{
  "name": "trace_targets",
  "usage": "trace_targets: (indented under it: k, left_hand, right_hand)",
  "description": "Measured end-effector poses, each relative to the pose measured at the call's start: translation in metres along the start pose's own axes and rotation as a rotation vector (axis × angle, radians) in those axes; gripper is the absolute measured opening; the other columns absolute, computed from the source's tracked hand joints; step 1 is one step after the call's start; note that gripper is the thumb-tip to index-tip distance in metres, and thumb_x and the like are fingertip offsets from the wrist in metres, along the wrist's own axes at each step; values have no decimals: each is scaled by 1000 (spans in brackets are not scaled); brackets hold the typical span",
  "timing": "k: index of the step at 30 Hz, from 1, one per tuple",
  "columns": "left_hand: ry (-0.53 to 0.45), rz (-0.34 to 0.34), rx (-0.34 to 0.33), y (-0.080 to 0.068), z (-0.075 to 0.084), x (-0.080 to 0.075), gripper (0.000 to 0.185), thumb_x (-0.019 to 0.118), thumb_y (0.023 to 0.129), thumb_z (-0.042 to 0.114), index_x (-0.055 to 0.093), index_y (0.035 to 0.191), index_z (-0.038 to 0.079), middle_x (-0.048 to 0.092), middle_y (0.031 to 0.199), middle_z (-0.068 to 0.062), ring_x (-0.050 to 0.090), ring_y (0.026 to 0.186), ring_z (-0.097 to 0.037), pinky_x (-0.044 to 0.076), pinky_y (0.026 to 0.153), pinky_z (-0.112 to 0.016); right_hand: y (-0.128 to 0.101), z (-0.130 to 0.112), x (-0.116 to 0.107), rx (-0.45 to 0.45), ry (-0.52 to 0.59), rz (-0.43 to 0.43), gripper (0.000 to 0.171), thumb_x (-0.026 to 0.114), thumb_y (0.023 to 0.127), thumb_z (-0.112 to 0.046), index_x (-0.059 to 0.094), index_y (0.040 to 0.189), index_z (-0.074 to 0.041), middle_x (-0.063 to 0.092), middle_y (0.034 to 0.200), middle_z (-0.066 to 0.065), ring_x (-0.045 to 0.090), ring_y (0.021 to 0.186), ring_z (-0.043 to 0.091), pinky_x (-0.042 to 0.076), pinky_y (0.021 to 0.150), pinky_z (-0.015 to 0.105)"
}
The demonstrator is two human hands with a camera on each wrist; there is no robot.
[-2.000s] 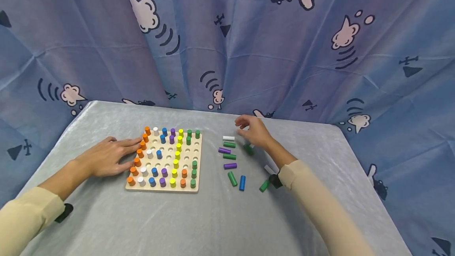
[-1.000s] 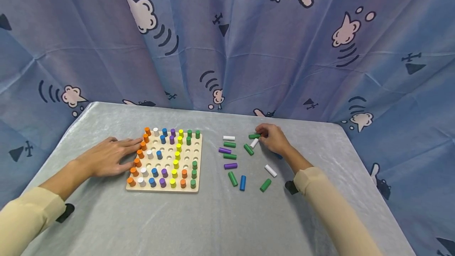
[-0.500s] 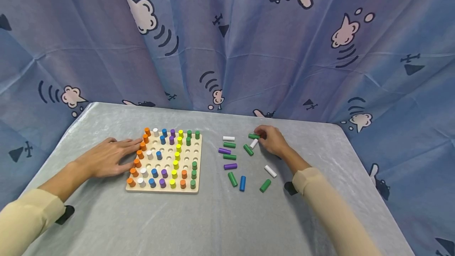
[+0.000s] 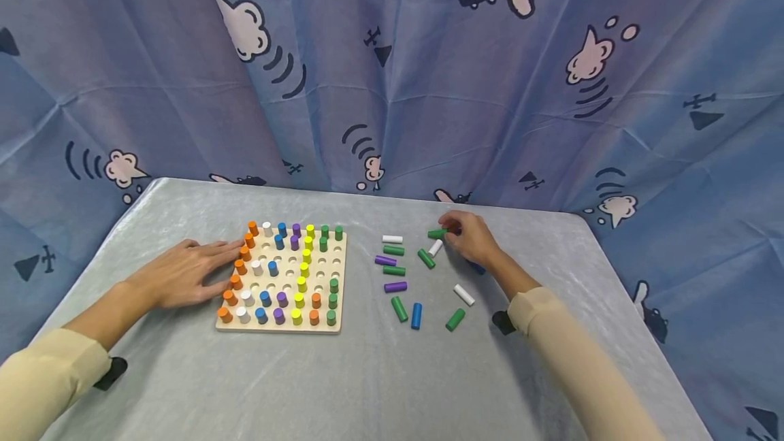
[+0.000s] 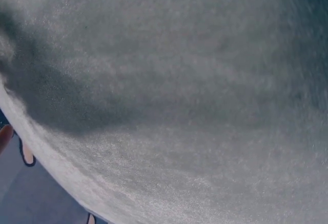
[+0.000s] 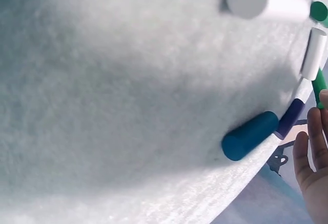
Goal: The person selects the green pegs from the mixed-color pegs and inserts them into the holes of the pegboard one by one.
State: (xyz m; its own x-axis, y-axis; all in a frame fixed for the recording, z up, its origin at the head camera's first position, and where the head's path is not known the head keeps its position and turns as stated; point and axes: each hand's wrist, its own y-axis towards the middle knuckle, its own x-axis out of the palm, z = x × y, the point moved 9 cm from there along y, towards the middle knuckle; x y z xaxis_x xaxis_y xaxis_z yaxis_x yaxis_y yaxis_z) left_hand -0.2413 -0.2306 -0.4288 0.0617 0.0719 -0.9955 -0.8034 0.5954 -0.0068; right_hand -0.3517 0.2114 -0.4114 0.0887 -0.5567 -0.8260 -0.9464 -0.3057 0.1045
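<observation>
My left hand lies with fairly straight fingers at the left edge of a wooden pegboard, its fingertips by the row of orange pegs. On the right of the table my right hand pinches one end of a green peg. In the right wrist view, thumb and fingers of the right hand meet at the end of that green peg. A white peg lies just below it, and a blue peg is partly hidden under the wrist. The left wrist view shows mostly tablecloth.
Between board and right hand lie loose pegs: a purple peg, a blue peg, several green ones such as the green peg, and a white peg. Standing pegs fill part of the board. A patterned blue curtain hangs behind the table.
My right hand has moved to the right and down onto the far-right pegs, then stays almost still over the last second. The left hand has not moved.
</observation>
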Motion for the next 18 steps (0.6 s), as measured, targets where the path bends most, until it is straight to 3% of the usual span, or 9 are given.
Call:
trace_targets:
  k: [18]
  left_hand:
    - [-55, 13, -37, 2, -4, 0, 67, 60, 95, 42, 46, 148, 2, 53, 144, -18, 54, 128, -39, 43, 95, -61]
  right_hand:
    - [6, -10, -1, -35, 45, 60, 23, 66, 88, 8, 67, 111, 7, 71, 103, 20, 67, 99, 35, 52, 90, 49]
